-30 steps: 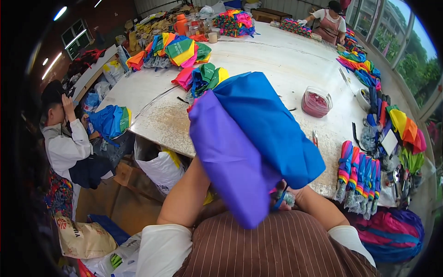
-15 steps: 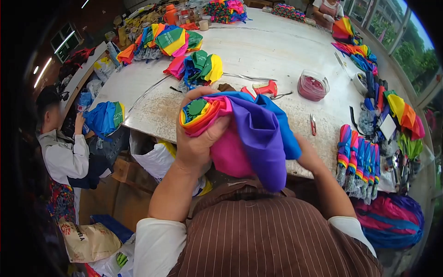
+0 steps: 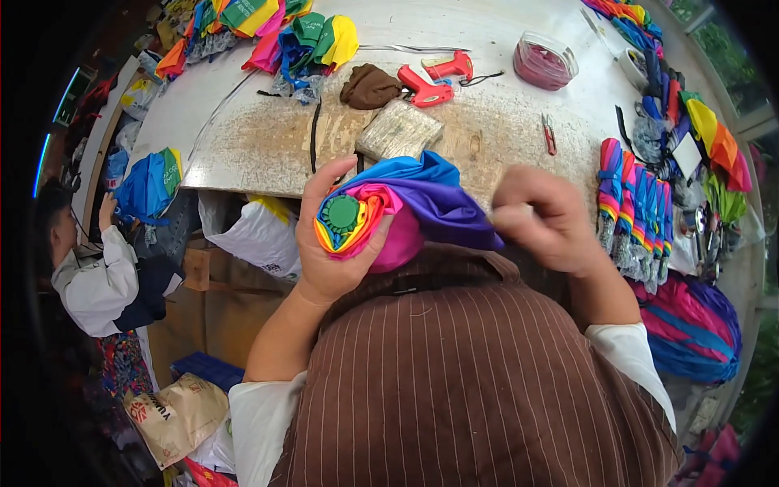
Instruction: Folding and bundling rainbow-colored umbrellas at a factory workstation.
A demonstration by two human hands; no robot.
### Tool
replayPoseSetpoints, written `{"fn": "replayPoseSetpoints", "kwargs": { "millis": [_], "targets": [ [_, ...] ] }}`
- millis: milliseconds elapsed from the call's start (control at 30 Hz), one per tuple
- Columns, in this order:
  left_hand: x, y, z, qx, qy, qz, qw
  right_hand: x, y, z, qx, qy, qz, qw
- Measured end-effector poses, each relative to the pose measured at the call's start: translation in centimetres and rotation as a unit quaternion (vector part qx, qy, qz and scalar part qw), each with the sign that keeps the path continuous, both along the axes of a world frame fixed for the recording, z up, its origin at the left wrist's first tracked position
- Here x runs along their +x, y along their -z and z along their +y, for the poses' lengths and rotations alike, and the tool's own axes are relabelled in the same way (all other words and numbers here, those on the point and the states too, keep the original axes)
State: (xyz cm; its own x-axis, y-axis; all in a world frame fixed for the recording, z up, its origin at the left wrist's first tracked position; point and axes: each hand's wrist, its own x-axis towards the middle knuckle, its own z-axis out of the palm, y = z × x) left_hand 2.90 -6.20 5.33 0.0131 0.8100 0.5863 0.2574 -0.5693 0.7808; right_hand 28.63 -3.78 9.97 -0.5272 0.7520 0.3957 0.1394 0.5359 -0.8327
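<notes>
A rainbow folding umbrella (image 3: 410,227) with its cloth partly wrapped round is held over the table's near edge. My left hand (image 3: 329,260) is closed round its end, where a green ribbed round cap (image 3: 342,213) sits inside yellow, orange and pink folds. Blue and purple panels stretch out to the right. At the tip of the purple panel, my right hand (image 3: 544,217) is closed, its fingers curled and slightly smeared by motion. The fingertips appear to pinch the cloth's edge, though the contact is partly hidden.
Beyond the umbrella lie a worn block (image 3: 400,130), a brown cloth (image 3: 370,86), red-handled tools (image 3: 426,88) and small red snips (image 3: 549,135). A clear tub (image 3: 545,62) stands farther back. Bundled umbrellas (image 3: 637,199) lie at right; a seated person (image 3: 97,268) works at left.
The blue and purple cloth has been drawn up round the roll, and my right hand has come up from beside the blue panel to the purple tip. The view has tilted down.
</notes>
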Motion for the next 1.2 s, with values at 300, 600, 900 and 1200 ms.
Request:
{"fn": "replayPoseSetpoints", "kwargs": {
  "millis": [300, 600, 900, 1200],
  "targets": [
    [-2.4, 0.7, 0.0, 0.003, 0.099, 0.005, 0.995, -0.8, -1.5, -0.7, 0.186, -0.03, -0.177, 0.966],
    [-2.4, 1.2, 0.6, 0.009, 0.148, -0.024, 0.989, -1.9, -1.6, 0.5, 0.249, 0.0, -0.24, 0.938],
    [-1.3, 0.1, 0.3, 0.006, 0.072, 0.063, 0.995, -2.4, -4.6, 0.6, 0.224, -0.033, -0.368, 0.902],
    [-0.8, 0.4, 0.0, 0.021, 0.024, 0.069, 0.997, -2.8, -4.5, 2.2, 0.206, -0.045, -0.387, 0.898]
  ]
}}
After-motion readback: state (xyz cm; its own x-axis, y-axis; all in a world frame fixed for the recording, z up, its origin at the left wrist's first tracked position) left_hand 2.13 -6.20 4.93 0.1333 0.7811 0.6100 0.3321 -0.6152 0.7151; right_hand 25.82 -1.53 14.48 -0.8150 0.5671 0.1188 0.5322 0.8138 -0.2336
